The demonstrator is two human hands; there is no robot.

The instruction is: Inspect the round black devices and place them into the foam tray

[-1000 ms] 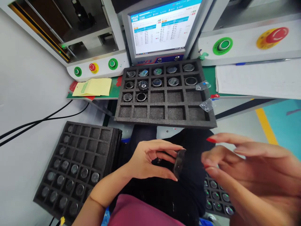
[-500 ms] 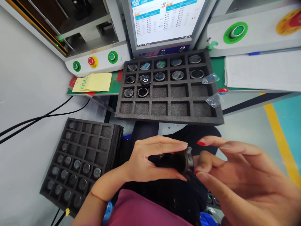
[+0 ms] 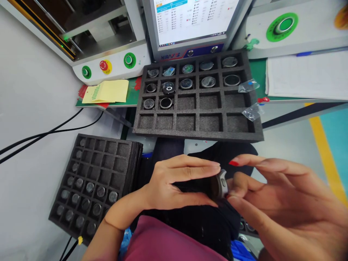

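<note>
Over my lap, a round dark watch case (image 3: 219, 185) is held on edge, its side with a button facing right. My left hand (image 3: 179, 181) grips it between fingertips above and thumb below. My right hand (image 3: 280, 192) meets the case from the right; its thumb and a bent finger pinch at the back, and its index finger stands off above. Whatever lies between those right fingertips is hidden. Beyond the hands, a dark foam tray (image 3: 195, 135) carries several round watch cases in its back rows, among them one with a lit ring symbol (image 3: 168, 88).
A stack of foam trays (image 3: 127, 156) with more watch cases stands at lower left. Behind are a monitor (image 3: 195, 21) and machine panels with green buttons (image 3: 282, 27) and a red one (image 3: 103, 65). Yellow notes (image 3: 108, 91), white paper (image 3: 307, 76) and plastic film scraps (image 3: 252, 111) lie about.
The watch case has turned slightly, showing more of its side button and less of its dark face. Both hands keep nearly the same hold; the camera view has shifted a little.
</note>
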